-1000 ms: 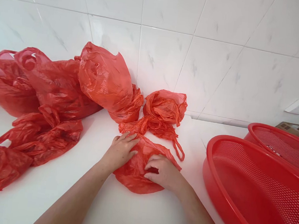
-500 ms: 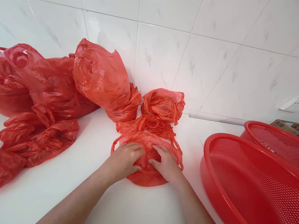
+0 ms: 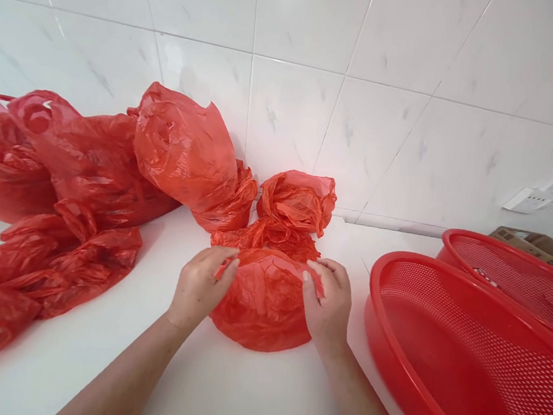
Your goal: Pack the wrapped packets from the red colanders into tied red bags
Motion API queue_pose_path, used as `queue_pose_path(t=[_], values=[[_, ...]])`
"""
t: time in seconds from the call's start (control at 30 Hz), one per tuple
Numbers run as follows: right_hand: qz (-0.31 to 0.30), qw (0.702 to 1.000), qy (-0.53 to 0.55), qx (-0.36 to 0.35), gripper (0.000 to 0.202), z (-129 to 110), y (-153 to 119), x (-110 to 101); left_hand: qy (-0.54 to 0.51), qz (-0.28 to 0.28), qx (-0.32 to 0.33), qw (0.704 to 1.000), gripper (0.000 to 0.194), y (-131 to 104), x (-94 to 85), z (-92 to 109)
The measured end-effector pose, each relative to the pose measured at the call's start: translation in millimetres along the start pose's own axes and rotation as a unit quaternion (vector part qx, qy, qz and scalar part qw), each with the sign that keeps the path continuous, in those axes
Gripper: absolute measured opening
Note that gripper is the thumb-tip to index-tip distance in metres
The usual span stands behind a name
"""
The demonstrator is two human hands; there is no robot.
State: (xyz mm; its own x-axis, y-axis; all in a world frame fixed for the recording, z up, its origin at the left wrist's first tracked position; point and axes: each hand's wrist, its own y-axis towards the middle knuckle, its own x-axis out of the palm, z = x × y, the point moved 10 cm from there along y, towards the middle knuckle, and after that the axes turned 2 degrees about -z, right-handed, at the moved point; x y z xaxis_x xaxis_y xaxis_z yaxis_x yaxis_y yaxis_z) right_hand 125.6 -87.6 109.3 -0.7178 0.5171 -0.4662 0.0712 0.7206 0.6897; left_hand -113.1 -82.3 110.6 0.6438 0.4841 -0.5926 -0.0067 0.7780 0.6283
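Note:
A thin red plastic bag [image 3: 265,306] lies in front of me on the white table, its mouth spread and its rounded bottom toward me. At the bag's left edge, my left hand [image 3: 203,282] is closed, thumb and fingers pinching the plastic near a handle. My right hand [image 3: 330,300] grips the opposite edge in the same way, thumb toward the fingers. Just behind this bag, a crumpled red plastic bag [image 3: 297,203] rests near the wall, with more bunched red plastic between the two.
Filled red bags [image 3: 184,144] stand at the back left, and limp red bags [image 3: 80,265] lie before them. On the right sit a large red mesh basket [image 3: 439,359] and a second red basket [image 3: 523,275]. Behind them is a cardboard box [image 3: 541,248]. A tiled wall [image 3: 297,116] bounds the back.
Both hands have moved out of the bag's middle to its left and right edges and now grip the plastic. The bag's mouth is spread wider and its front looks fuller.

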Motion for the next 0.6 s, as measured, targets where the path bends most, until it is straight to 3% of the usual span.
queue_pose_path(t=[0.13,0.3,0.43,0.6], values=[[0.007,0.996,-0.058,0.068,0.036,31.3,4.4,-3.2,-0.059,0.073,-0.134,0.986,0.021,1.3,-17.3,-46.5],[-0.096,0.965,0.038,0.242,0.057,95.0,-5.1,20.2,-0.166,0.05,-0.252,0.952,0.027,-4.5,-0.9,-95.1],[-0.136,0.938,0.139,0.287,0.062,113.8,-10.0,36.0,-0.232,-0.017,-0.272,0.934,0.034,-8.0,21.3,-103.3],[-0.103,0.924,0.259,0.263,0.064,115.3,-4.0,45.7,-0.315,-0.076,-0.28,0.904,0.045,-12.4,36.5,-90.9]])
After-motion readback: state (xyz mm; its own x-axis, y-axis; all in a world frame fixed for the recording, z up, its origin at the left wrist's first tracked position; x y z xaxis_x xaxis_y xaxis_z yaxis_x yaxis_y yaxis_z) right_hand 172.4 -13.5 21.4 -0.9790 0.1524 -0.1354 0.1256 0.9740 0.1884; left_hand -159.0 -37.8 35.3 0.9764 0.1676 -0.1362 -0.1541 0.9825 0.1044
